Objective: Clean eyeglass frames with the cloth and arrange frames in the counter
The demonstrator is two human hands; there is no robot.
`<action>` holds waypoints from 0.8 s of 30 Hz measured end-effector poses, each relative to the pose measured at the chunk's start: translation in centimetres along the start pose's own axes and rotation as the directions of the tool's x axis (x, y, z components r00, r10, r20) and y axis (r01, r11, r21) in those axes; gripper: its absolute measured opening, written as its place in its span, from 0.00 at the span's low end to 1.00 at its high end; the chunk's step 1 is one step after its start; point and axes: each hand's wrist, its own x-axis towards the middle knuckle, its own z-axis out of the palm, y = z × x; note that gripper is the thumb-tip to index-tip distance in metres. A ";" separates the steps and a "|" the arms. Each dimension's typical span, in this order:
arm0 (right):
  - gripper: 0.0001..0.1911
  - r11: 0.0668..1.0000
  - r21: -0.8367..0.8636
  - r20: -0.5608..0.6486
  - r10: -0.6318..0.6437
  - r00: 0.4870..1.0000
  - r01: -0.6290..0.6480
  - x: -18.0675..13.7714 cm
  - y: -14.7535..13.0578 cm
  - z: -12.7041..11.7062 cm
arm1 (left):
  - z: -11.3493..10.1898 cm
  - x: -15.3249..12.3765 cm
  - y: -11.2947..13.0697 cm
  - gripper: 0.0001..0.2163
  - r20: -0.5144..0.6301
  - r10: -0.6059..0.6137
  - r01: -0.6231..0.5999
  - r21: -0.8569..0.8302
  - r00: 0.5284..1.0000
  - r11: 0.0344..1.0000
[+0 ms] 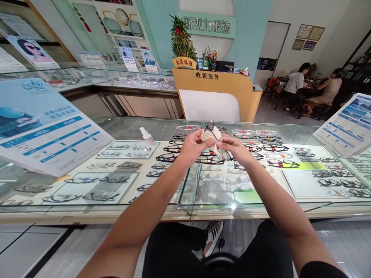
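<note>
Over the glass counter, my left hand [193, 146] and my right hand [234, 148] are closed close together, both thumbs pressing a pale beige cleaning cloth [209, 135]. A thin dark rim shows in the folds of the cloth, like part of a pair of eyeglasses; most of it is covered. Below and around my hands, rows of dark-rimmed eyeglasses [213, 160] with red tags are on display. A small white spray bottle [147, 137] stands on the counter to the left of my left hand.
The glass counter [174, 210] runs across in front of my knees. Leaflet stands [49, 127] rise at left and right [348, 125]. Behind are a wooden cashier desk [214, 92] and another display case [139, 83]. Two people [295, 83] sit at a table far right.
</note>
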 end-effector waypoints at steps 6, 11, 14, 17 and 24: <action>0.22 1.000 0.010 0.028 -0.003 1.000 0.003 -0.3 -0.1 0.7 | -0.3 0.2 -0.5 0.30 -0.122 0.093 -0.088 0.044 0.988 0.995; 0.22 0.991 0.131 -0.056 0.027 0.998 -0.020 -0.2 -0.1 0.4 | -0.7 0.4 0.3 0.28 0.103 0.010 -0.008 -0.020 0.995 1.000; 0.24 0.986 0.165 -0.064 0.043 0.997 -0.032 -0.3 0.1 0.8 | -0.3 0.1 0.6 0.29 0.095 0.005 -0.004 -0.013 0.995 1.000; 0.25 0.987 0.157 -0.013 0.040 0.999 -0.037 -0.5 0.4 1.9 | 0.1 -0.4 0.4 0.27 -0.039 0.046 -0.045 0.038 0.998 0.998; 0.28 0.987 0.156 -0.034 0.041 0.999 -0.035 -0.6 0.8 2.5 | 0.1 0.2 -0.3 0.31 -0.155 0.107 -0.109 -0.006 0.982 0.994</action>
